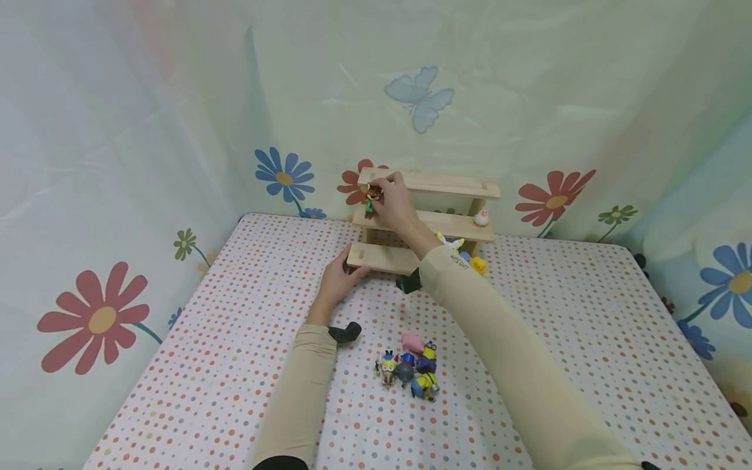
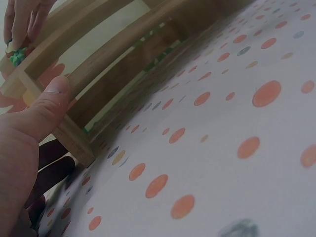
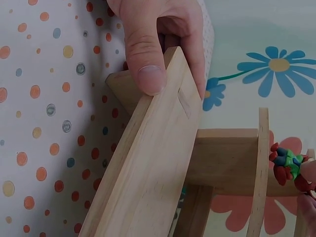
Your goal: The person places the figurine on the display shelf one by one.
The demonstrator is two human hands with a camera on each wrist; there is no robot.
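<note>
A three-tier wooden shelf (image 1: 382, 258) stands at the back of the dotted cloth. My left hand (image 1: 337, 282) grips the left end of its lowest board; in the left wrist view the thumb (image 2: 57, 94) lies over the wood, fingers beneath. My right hand (image 1: 397, 203) pinches a small toy figurine (image 3: 292, 163) with green clothing and a brown head. It is held at the left end of the middle board, below the top one. A small white toy (image 1: 482, 218) sits at that board's right end.
In front of the shelf, several toy figures cluster on the dotted cloth (image 1: 235, 365), among them a yellow minion (image 1: 425, 386) and a pink toy (image 1: 413, 341). A yellow toy (image 1: 478, 265) and a white-eared one (image 1: 449, 242) show beyond my right forearm. A flowered curtain (image 1: 329, 78) hangs behind.
</note>
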